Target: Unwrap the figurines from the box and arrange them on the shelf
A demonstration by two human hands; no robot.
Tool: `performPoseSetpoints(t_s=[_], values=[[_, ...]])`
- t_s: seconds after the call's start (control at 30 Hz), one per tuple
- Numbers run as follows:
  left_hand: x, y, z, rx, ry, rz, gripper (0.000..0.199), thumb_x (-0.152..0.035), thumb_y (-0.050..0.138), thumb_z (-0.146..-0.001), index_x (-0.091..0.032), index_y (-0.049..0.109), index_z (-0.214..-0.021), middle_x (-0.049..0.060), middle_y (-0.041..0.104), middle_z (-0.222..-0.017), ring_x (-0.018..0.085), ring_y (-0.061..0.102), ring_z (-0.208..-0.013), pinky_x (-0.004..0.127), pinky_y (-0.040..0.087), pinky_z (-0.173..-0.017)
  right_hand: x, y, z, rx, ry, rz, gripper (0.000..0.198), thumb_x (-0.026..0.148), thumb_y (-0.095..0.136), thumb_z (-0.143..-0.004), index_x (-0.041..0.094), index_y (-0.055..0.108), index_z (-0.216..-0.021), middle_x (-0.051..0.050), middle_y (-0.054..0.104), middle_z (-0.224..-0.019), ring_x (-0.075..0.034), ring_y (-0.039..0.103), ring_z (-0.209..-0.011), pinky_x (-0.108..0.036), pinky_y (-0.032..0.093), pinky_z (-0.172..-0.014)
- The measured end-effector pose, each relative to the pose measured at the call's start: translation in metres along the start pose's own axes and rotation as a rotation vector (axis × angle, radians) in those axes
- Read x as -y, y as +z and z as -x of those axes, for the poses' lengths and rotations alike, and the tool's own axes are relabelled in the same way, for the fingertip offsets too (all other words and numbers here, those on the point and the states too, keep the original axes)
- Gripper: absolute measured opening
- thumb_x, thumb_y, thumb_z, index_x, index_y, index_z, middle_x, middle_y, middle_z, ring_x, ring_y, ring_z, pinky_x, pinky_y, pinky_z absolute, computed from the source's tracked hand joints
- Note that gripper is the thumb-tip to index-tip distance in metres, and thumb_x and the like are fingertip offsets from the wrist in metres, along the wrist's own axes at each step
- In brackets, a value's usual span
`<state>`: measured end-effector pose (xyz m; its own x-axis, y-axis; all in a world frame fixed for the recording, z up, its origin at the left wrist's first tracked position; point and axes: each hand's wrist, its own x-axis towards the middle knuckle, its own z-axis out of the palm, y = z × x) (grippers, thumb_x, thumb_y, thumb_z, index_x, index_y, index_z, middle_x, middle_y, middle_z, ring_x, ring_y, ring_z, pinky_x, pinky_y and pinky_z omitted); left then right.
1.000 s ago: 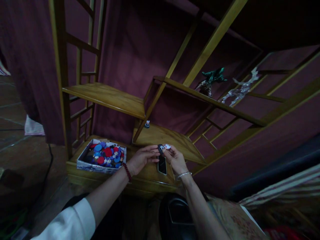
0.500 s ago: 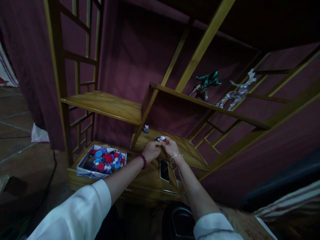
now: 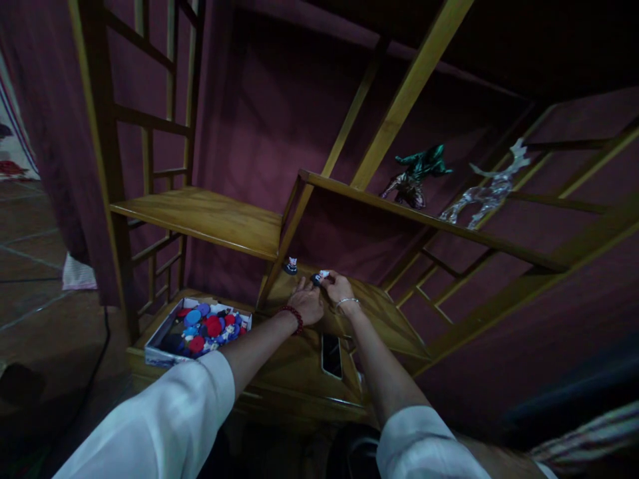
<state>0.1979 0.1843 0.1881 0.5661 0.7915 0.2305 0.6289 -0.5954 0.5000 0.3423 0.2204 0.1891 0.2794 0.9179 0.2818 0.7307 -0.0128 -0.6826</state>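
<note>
My right hand [image 3: 340, 290] pinches a small figurine [image 3: 318, 279] with a white top and a dark round base, just over the low wooden shelf. Close by on the left, my left hand [image 3: 308, 303] has its fingers stretched out and apart, holding nothing. Its fingertips are near the figurine's base; whether they touch the shelf I cannot tell. Behind them a second small white-and-dark figurine [image 3: 291, 265] stands upright on the shelf board [image 3: 369, 303] beside the upright post.
An open box [image 3: 152, 349] of red, blue and white pieces sits at the left. A phone [image 3: 331, 356] lies before my hands. Above stand a green-and-bronze figure [image 3: 414, 176] and a clear deer figure [image 3: 484, 193]. A raised shelf [image 3: 204, 216] juts out at left.
My left hand has let go of the figurine and opened, dropping slightly toward me. My right hand still holds it. The view has shifted a little.
</note>
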Motion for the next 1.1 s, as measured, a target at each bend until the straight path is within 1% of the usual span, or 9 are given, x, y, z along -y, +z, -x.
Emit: performPoseSetpoints(t_s=[0.07,0.13,0.33,0.43,0.57,0.73,0.87,1.0,1.1], values=[[0.002,0.002,-0.002,-0.008,-0.031,-0.036,0.049,-0.029,0.033,-0.081,-0.008,0.045,-0.124,0.014,0.038,-0.139,0.025,0.019,-0.134,0.044,0.019,-0.108,-0.004,0.003,-0.006,-0.008,-0.002,0.017,0.02,0.019,0.056,-0.071,0.017,0.064,-0.09,-0.004,0.069,-0.08,-0.015,0.062,-0.074,-0.025,0.046,-0.071],[0.004,0.005,-0.004,-0.022,-0.039,-0.077,0.048,-0.031,0.031,-0.083,-0.009,0.047,-0.122,0.015,0.036,-0.14,0.026,0.016,-0.135,0.045,0.016,-0.108,-0.008,0.006,-0.011,-0.016,-0.009,0.027,0.02,0.019,0.056,-0.071,0.018,0.064,-0.09,-0.004,0.069,-0.08,-0.015,0.062,-0.074,-0.025,0.046,-0.072],[0.004,0.012,-0.004,0.006,-0.055,-0.14,0.05,-0.035,0.025,-0.086,-0.008,0.049,-0.12,0.017,0.035,-0.139,0.028,0.019,-0.134,0.047,0.012,-0.108,-0.016,0.015,-0.023,-0.031,-0.035,0.038,0.021,0.02,0.057,-0.071,0.02,0.064,-0.091,-0.002,0.069,-0.081,-0.014,0.062,-0.075,-0.025,0.047,-0.074],[0.001,0.01,-0.002,0.037,-0.066,-0.142,0.052,-0.035,0.024,-0.086,-0.007,0.046,-0.124,0.017,0.034,-0.14,0.028,0.021,-0.133,0.048,0.012,-0.108,-0.018,0.019,-0.027,-0.048,-0.049,0.047,0.02,0.019,0.057,-0.07,0.02,0.065,-0.089,-0.002,0.069,-0.082,-0.014,0.062,-0.076,-0.025,0.047,-0.075],[-0.001,0.01,-0.002,0.024,-0.077,-0.147,0.054,-0.034,0.027,-0.084,-0.005,0.041,-0.128,0.019,0.031,-0.142,0.028,0.019,-0.134,0.047,0.009,-0.108,-0.021,0.024,-0.031,-0.056,-0.059,0.053,0.02,0.02,0.057,-0.071,0.021,0.064,-0.089,-0.001,0.068,-0.082,-0.015,0.062,-0.079,-0.026,0.048,-0.077],[0.0,0.014,-0.004,0.023,-0.096,-0.136,0.057,-0.034,0.027,-0.084,-0.003,0.038,-0.13,0.02,0.028,-0.143,0.029,0.014,-0.135,0.047,0.007,-0.108,-0.021,0.026,-0.032,-0.05,-0.073,0.101,0.018,0.021,0.056,-0.073,0.021,0.065,-0.089,-0.001,0.068,-0.081,-0.015,0.062,-0.079,-0.026,0.047,-0.076],[0.001,0.016,-0.004,-0.003,-0.096,-0.133,0.058,-0.035,0.027,-0.084,-0.001,0.037,-0.131,0.02,0.028,-0.143,0.029,0.015,-0.135,0.046,0.007,-0.108,-0.019,0.026,-0.032,-0.066,-0.071,0.15,0.018,0.021,0.056,-0.073,0.022,0.065,-0.089,-0.001,0.068,-0.081,-0.015,0.062,-0.078,-0.025,0.047,-0.074],[0.001,0.015,-0.003,0.01,-0.092,-0.136,0.058,-0.035,0.028,-0.083,-0.001,0.037,-0.131,0.02,0.028,-0.142,0.03,0.016,-0.134,0.046,0.009,-0.108,-0.017,0.026,-0.032,-0.066,-0.075,0.193,0.018,0.02,0.056,-0.074,0.022,0.064,-0.09,-0.001,0.068,-0.084,-0.015,0.062,-0.079,-0.024,0.046,-0.073],[0.001,0.014,-0.003,0.004,-0.082,-0.137,0.058,-0.034,0.029,-0.083,-0.001,0.038,-0.13,0.02,0.029,-0.142,0.03,0.015,-0.134,0.046,0.009,-0.109,-0.015,0.027,-0.032,-0.052,-0.05,0.197,0.019,0.02,0.056,-0.074,0.021,0.064,-0.091,-0.002,0.068,-0.085,-0.016,0.062,-0.08,-0.024,0.046,-0.073]])
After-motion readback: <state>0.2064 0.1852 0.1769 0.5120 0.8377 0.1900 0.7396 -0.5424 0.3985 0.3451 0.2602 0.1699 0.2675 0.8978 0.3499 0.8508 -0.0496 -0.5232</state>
